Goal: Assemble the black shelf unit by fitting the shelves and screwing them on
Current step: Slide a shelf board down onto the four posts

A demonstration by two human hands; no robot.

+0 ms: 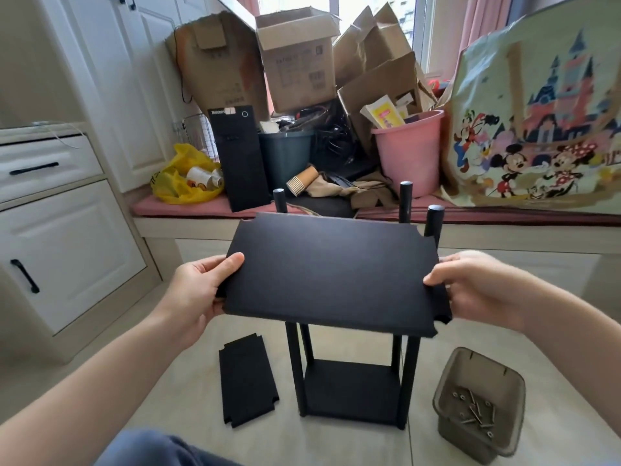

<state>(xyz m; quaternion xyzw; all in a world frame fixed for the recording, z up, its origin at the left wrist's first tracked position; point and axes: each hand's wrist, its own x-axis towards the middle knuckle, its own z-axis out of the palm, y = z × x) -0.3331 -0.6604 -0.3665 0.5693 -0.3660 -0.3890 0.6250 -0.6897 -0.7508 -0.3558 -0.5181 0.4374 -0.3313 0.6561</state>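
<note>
Both hands are busy: left hand (198, 290) grips the left short edge of the shelf panel (332, 274), thumb on top and fingers under; right hand (470, 287) mirrors it on the right edge. The panel hangs between the hands, roughly flat with the far edge tipped up, directly over the frame (293, 364). My read is that the end grip keeps all the notched corners free, so they can be lined up with the posts (406, 200) and slid down. The frame stands upright on the floor (188, 391) below and just beyond the hands, which lets the panel drop in from above. Counts: 4 posts visible under the panel, but only 3 tops show past its far edge, the fourth is hidden. There are 3 shelves in total: 1 bottom shelf (353, 388) already seated low between the posts, 1 in the hands, 1 spare panel (247, 381) flat on the floor below the left hand. 1 translucent tub (447, 375) sits on the floor below the right hand, parked within reach for the fastening step. It holds a loose heap of screws (475, 410) plus some small round bits, too tangled to count. Nothing looks screwed at this level yet.
</note>
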